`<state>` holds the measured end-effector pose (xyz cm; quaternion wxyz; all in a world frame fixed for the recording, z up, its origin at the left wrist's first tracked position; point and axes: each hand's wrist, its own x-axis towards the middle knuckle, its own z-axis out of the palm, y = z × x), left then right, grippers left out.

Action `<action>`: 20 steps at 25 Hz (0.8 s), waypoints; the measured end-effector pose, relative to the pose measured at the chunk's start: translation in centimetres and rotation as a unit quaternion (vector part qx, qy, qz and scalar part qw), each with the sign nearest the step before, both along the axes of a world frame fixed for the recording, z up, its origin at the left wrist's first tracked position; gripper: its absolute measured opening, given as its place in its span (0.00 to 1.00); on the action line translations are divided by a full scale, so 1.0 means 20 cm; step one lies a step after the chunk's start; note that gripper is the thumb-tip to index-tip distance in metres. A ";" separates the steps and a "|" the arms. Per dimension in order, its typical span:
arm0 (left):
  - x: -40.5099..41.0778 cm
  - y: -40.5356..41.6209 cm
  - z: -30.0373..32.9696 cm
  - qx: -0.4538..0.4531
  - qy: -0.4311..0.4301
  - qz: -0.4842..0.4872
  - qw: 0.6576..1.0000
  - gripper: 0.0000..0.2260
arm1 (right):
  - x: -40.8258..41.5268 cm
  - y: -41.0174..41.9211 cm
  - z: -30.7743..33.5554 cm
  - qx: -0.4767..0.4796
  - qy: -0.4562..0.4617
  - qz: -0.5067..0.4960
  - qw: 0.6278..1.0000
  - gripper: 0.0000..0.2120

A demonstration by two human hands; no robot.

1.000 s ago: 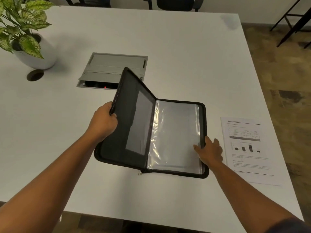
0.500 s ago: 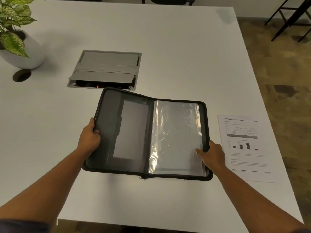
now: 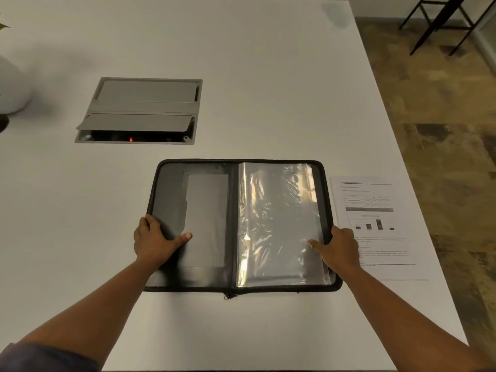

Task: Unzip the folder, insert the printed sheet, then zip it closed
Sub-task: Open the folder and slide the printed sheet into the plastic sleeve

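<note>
Black folder lies open; both hands apparently grip its edges.

Black folder, clear glossy sleeves, white printed sheet, white table

Both hands, left hand and right hand, grip the open folder beside the printed sheet.

A wide white desk carries a black zip-around folder lying open and flat, a printed white sheet just beside its right edge, a white round pot (far left), and a recessed grey cable box.
</note>
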<state>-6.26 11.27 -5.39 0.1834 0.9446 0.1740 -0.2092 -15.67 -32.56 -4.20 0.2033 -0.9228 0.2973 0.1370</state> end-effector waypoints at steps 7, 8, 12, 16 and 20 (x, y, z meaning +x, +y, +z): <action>0.01 -0.03 -0.04 0.029 0.001 0.001 1.000 0.62 | 0.00 0.00 -0.01 -0.011 0.016 0.017 1.000 0.31; 0.02 -0.03 -0.04 0.036 0.002 0.003 0.999 0.62 | 0.00 0.00 -0.02 -0.014 0.015 0.018 1.000 0.31; 0.09 -0.06 -0.01 0.047 0.028 0.005 0.998 0.60 | -0.01 0.00 -0.03 -0.018 0.006 0.020 1.000 0.30; 0.11 -0.23 0.06 0.050 0.035 -0.039 0.997 0.47 | -0.02 -0.03 -0.01 0.050 -0.052 -0.044 0.996 0.31; 0.00 -0.67 0.13 -0.020 -0.089 -0.184 0.979 0.38 | -0.06 -0.17 0.04 0.095 -0.166 -0.155 0.969 0.30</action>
